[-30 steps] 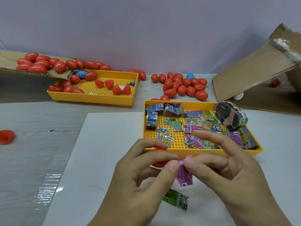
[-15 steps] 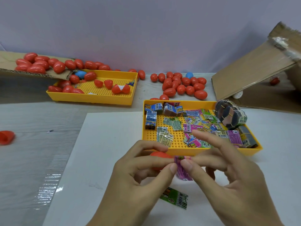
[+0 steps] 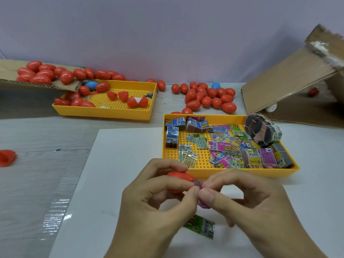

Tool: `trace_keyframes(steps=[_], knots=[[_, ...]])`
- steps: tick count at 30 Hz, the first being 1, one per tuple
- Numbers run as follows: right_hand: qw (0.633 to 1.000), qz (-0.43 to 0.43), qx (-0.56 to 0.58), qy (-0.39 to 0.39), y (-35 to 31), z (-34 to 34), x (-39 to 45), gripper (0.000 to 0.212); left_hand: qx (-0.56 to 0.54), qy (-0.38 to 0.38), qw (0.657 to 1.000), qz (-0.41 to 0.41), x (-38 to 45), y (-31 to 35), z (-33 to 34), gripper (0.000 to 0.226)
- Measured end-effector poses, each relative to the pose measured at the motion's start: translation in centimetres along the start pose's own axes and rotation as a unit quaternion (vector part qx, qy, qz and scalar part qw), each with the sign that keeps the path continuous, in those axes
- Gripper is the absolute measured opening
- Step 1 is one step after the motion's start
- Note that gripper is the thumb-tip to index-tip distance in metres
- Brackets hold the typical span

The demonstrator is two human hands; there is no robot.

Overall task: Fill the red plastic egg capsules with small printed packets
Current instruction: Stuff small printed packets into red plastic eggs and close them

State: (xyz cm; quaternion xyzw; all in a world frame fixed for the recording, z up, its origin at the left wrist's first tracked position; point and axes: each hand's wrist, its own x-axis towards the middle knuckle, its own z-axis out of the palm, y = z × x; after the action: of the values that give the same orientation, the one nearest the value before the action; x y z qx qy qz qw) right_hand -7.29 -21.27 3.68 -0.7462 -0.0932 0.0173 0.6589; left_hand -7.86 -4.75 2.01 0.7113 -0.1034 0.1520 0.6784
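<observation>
Left hand [image 3: 149,200] curled round a red egg half [image 3: 179,181], fingers on top and thumb under it. Right hand [image 3: 247,203] pinching a pink packet [image 3: 203,204] between thumb and fingertips, right at the open mouth of the egg half, thumbs of both hands touching there. A green packet [image 3: 202,227] flat on the white sheet [image 3: 115,164], just below the hands. Right behind the hands, a yellow tray [image 3: 230,173] full of small printed packets [image 3: 223,146], some loose, some in bundles [image 3: 263,132] held with rubber bands. Farther back on the left, a second yellow tray [image 3: 104,113] with red eggs and open egg halves [image 3: 136,101]. A heap of red eggs [image 3: 206,96] on the table between the trays and the wall, a blue one [image 3: 216,85] among them. More red eggs [image 3: 41,73] on a cardboard flap on the left. One red half [image 3: 6,157] alone at the far left edge. A tilted cardboard box [image 3: 290,79] on the right
</observation>
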Motion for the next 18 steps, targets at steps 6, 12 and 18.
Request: trace_keyframes(steps=[6,12,18], knots=[[0.995,0.057,0.06,-0.047,0.5,-0.57,0.77,0.047,-0.014,0.002,1.0,-0.016,0.13,0.0,-0.16,0.004],[0.996,0.037,0.08,-0.008,0.17,-0.58,0.69,0.046,-0.069,-0.008,0.996,-0.056,0.39,0.18,-0.23,0.018],[0.999,0.006,0.032,0.027,0.17,-0.65,0.46,0.031,0.01,0.038,0.999,-0.012,0.2,-0.04,-0.11,0.01]])
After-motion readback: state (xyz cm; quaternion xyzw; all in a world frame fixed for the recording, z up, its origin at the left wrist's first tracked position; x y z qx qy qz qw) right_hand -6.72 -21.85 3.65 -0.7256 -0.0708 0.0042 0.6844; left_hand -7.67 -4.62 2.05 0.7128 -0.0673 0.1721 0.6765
